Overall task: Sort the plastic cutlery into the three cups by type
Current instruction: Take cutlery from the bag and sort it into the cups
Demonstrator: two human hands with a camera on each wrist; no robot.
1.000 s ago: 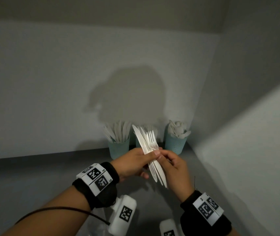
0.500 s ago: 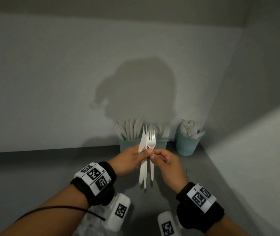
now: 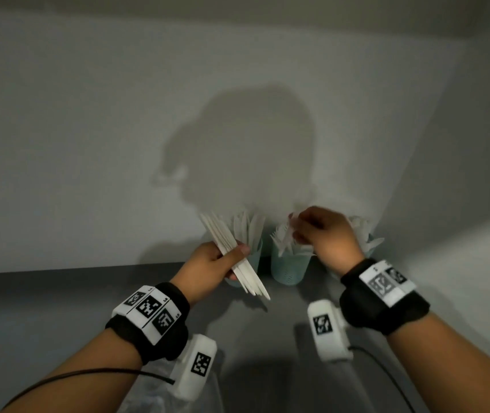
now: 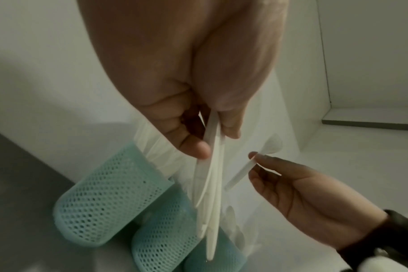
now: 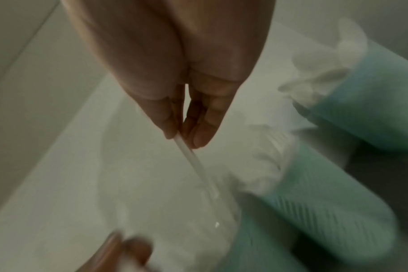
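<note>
Three teal mesh cups stand against the back wall: the left cup (image 3: 255, 257) holds knives, the middle cup (image 3: 288, 268) forks, and the right cup (image 3: 367, 242) spoons, half hidden behind my right hand. My left hand (image 3: 233, 257) grips a bundle of white knives (image 3: 249, 275), tilted, in front of the left cup. My right hand (image 3: 296, 231) pinches a single white fork (image 4: 241, 172) by its handle, just above the middle cup. In the right wrist view the fork (image 5: 196, 163) points down toward the blurred cups.
The grey counter (image 3: 44, 308) runs along a white back wall and meets a white side wall on the right, so the cups sit in a corner. A clear plastic bag (image 3: 148, 391) lies at the near edge between my forearms.
My right hand has pulled the fork out of the bundle and carried it right and away, over the middle cup. My left hand has kept the knives and tilted them left.
</note>
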